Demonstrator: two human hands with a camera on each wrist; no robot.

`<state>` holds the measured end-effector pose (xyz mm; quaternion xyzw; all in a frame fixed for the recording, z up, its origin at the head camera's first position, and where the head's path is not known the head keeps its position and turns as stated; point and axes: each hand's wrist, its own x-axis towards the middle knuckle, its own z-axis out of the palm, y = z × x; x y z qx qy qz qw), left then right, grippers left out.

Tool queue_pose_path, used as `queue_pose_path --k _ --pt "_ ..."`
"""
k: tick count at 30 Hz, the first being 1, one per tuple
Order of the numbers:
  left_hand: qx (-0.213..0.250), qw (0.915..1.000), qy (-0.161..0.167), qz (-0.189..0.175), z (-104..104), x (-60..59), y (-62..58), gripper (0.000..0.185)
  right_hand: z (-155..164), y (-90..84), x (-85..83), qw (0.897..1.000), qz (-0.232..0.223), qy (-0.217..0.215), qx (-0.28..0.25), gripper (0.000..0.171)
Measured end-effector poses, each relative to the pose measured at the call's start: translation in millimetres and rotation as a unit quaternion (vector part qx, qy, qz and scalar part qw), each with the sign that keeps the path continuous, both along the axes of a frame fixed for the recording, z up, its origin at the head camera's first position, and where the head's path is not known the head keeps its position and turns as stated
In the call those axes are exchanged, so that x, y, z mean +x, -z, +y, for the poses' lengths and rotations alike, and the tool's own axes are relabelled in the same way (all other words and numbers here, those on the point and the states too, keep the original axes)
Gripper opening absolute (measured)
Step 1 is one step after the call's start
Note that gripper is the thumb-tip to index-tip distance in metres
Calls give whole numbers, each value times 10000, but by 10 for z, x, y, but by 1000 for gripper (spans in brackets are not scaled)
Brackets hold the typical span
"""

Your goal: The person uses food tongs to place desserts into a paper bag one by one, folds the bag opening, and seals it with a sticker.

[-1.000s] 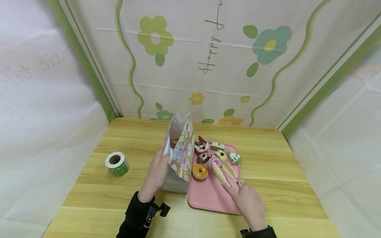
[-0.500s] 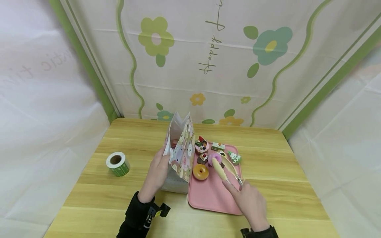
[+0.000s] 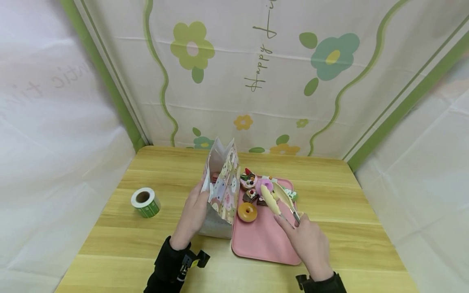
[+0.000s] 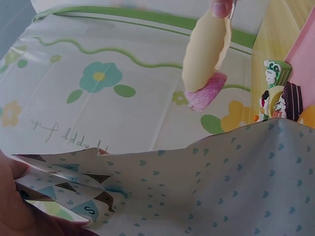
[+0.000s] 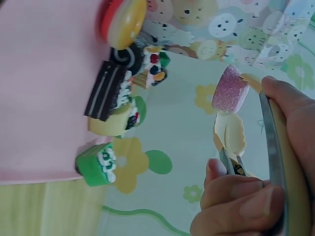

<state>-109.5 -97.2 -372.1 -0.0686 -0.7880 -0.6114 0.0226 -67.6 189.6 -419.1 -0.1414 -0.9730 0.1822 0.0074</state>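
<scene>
My left hand (image 3: pixel 194 207) grips the near left side of a patterned paper bag (image 3: pixel 228 189), which stands with its mouth spread; something reddish shows inside. My right hand (image 3: pixel 307 244) holds a pair of food tongs (image 3: pixel 270 200) with cream-coloured tips. Between those tips sits a sugary pink-purple sweet (image 3: pixel 264 186), raised above the pink tray (image 3: pixel 264 240). In the left wrist view, the sweet (image 4: pixel 206 92) hangs beyond the bag's rim. The right wrist view shows the sweet (image 5: pixel 230 89) pinched from both sides, with the thumb along one tong arm.
On the tray are a glazed donut (image 3: pixel 247 212), a cupcake (image 3: pixel 248 179) and several small toy cakes, including a green one (image 5: pixel 97 163). A roll of green labels (image 3: pixel 145 202) stands on the wooden table at left. Printed cloth walls (image 3: pixel 220 93) enclose the table.
The tongs have lifted the pink-purple sweet up from among the cakes, away from the person in the head view. The left hand and bag have stayed in place.
</scene>
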Motion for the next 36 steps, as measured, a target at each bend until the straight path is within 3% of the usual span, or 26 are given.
queue_pose_path --k 13,24,26,29,31,33,36 --pt "91 9999 18 92 3 -12 6 36 -93 -283 -95 9993 309 -194 -82 74" --pt "-51 10000 -35 -15 -10 -9 5 36 -204 -459 -155 9989 298 -291 -227 74" --pt "-22 10000 -17 -83 2 25 -86 37 -233 -503 -170 9986 310 -324 -273 76" --pt "-12 10000 17 -71 -1 25 -89 37 -284 -579 -196 9982 342 -364 -341 77" --pt "-20 10000 27 -77 -7 24 -85 38 -319 -628 -212 9977 404 -392 -365 77" --pt "-40 10000 35 -1 -22 -14 11 37 -350 -668 -222 9972 513 -439 -309 74" --pt "-50 10000 17 19 -19 -20 16 36 -394 -727 -229 9957 697 -572 -222 76"
